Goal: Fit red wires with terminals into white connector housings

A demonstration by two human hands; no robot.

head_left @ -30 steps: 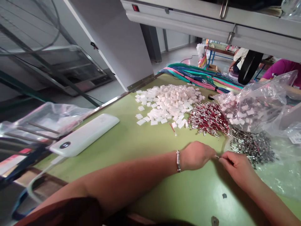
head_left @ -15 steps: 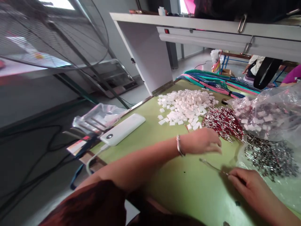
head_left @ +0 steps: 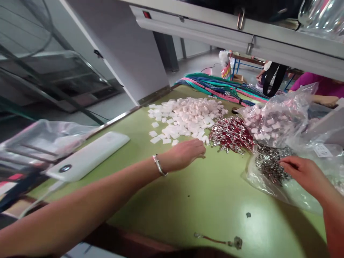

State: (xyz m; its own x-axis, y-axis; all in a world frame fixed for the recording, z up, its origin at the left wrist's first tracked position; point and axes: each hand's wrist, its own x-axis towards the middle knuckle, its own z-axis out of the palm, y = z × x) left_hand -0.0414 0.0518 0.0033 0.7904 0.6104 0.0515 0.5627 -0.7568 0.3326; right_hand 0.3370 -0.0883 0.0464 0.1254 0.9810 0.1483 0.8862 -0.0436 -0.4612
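My left hand [head_left: 186, 154], with a bangle at the wrist, is closed just in front of a pile of white plastic pieces [head_left: 185, 114]. Its curled fingers hide what they hold, if anything. To its right is a heap of short red wires with metal ends [head_left: 232, 134]. My right hand [head_left: 305, 173] pinches at the edge of a pile of small dark metal terminals [head_left: 271, 165] on clear plastic; whatever is between its fingertips is too small to make out. A short wire with metal ends [head_left: 217, 240] lies near the table's front edge.
A white power bank [head_left: 88, 157] with a cable lies on the left. Bundled coloured wires [head_left: 215, 87] stretch across the back. A clear bag of white pieces [head_left: 276, 118] stands at right. Overhead runs a shelf with a lamp [head_left: 215, 39]; a person in purple [head_left: 317, 84] is beyond.
My right hand has let go of the short wire, now lying at the front, and moved to the metal terminals. My left hand has closed beside the white pieces. The view has turned right.
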